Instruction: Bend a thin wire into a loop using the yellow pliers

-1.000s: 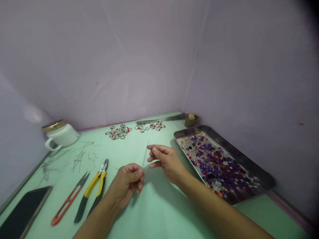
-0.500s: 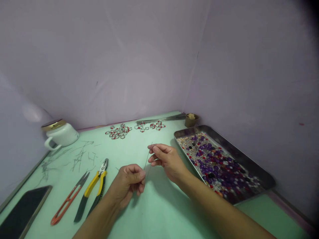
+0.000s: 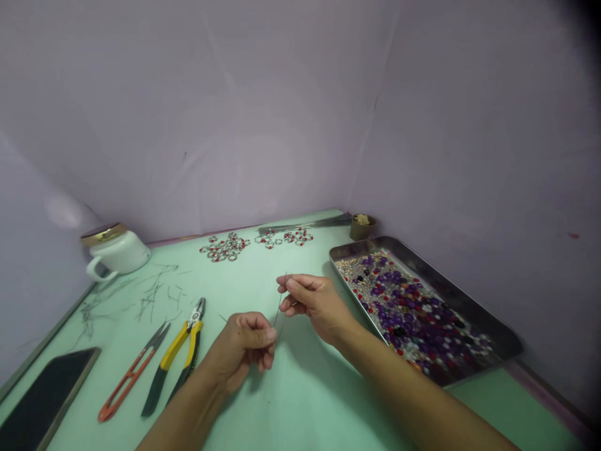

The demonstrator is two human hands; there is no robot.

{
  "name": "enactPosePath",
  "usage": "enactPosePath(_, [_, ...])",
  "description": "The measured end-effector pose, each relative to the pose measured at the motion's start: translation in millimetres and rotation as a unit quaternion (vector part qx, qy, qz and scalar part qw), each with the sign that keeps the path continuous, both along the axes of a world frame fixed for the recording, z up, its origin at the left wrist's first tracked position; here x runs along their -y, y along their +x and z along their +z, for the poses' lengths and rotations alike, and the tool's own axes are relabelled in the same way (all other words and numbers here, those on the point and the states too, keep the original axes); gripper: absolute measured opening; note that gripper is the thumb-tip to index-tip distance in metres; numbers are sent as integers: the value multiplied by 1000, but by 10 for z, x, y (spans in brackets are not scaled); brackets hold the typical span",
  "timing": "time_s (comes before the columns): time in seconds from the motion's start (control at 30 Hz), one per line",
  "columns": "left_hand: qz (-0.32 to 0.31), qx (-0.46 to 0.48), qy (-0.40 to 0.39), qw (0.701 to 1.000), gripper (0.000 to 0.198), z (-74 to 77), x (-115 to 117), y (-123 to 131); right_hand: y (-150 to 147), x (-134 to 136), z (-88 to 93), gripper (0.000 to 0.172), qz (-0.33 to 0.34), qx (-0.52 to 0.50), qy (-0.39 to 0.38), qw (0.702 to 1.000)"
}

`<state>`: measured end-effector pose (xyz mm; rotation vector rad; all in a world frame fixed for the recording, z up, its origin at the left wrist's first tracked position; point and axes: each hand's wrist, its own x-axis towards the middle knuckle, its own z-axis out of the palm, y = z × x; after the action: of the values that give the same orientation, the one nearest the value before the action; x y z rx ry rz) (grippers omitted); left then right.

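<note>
A thin wire [image 3: 280, 308] runs between my two hands, above the pale green tabletop. My left hand [image 3: 251, 343] pinches its lower part between thumb and forefinger, the other fingers curled. Higher up and to the right, my right hand [image 3: 310, 302] has its thumb and fingertips closed on the upper end. Whether a small bead sits on the wire at my right fingertips is too small to tell. Pliers [image 3: 181, 351] with yellow and black handles lie left of my left hand, with orange thread snips [image 3: 134, 373] beside them.
To the right stands a metal tray [image 3: 504, 341] of mixed beads. Beaded rings [image 3: 225, 247] and a wire bundle [image 3: 310, 223] lie at the back, near a small brown pot [image 3: 362, 228]. At left are a white mug [image 3: 124, 252], wire scraps [image 3: 150, 297] and a phone [image 3: 47, 398].
The view has shifted very slightly. Both hands keep their pinch on the wire and have hardly moved.
</note>
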<state>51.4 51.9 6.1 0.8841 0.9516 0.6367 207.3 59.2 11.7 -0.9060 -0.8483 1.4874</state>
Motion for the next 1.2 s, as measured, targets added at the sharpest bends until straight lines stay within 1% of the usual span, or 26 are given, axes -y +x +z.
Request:
enactPosePath(0.37, [2, -6, -4, 1000, 28, -12, 0, -3, 10, 3, 10, 22, -26, 49, -2, 998])
enactPosePath(0.5, [-8, 0, -9, 1000, 27, -1, 4, -21, 9, 4, 35, 23, -17, 41, -14, 999])
enactPosePath(0.63, [-23, 5, -26, 999, 28, 12, -8, -21, 12, 11, 42, 28, -1, 22, -24, 999])
enactPosePath(0.8, [-26, 11, -30, 999, 28, 3, -24, -22, 20, 16, 40, 32, 8, 13, -30, 999])
enactPosePath(1.2, [-20, 4, -26, 999, 26, -5, -18, -24, 9, 22, 53, 26, -2, 25, -28, 999])
